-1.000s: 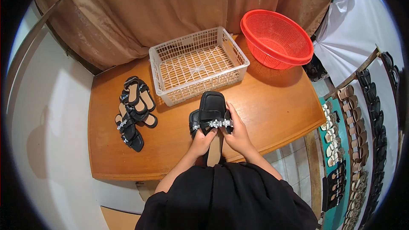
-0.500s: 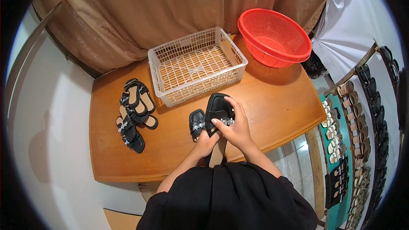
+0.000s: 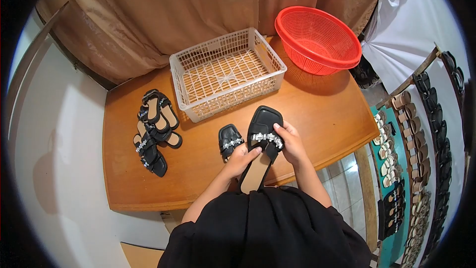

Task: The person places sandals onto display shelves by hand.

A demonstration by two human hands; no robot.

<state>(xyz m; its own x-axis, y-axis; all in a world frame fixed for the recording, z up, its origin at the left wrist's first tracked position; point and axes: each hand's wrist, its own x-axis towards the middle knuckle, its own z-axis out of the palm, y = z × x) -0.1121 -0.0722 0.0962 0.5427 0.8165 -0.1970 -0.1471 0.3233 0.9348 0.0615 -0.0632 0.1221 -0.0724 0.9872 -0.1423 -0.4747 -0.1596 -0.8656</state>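
Between my hands, close to my body, is a black sandal [image 3: 264,124] with a square toe, a jewelled strap and a tan insole. My left hand [image 3: 241,160] grips its left side, thumb over the strap edge. On the other side my right hand [image 3: 291,143] holds the strap, thumb near the jewels. A second black sandal [image 3: 229,138] with a similar jewelled strap lies on the table just left of the held one, partly hidden by my left hand. Farther left, several black jewelled sandals [image 3: 152,134] lie in an overlapping pile.
A white plastic crate [image 3: 233,93] stands on the wooden table [image 3: 129,188] behind the held sandal. The red basket [image 3: 317,64] sits at the back right. Brown curtains [image 3: 198,5] hang behind. To the right, racks hold rows of footwear [image 3: 414,139].
The held sandal has turned so its strap and insole show more fully. My right hand has slid from the toe down to the strap's right side; my left thumb now lies on top.
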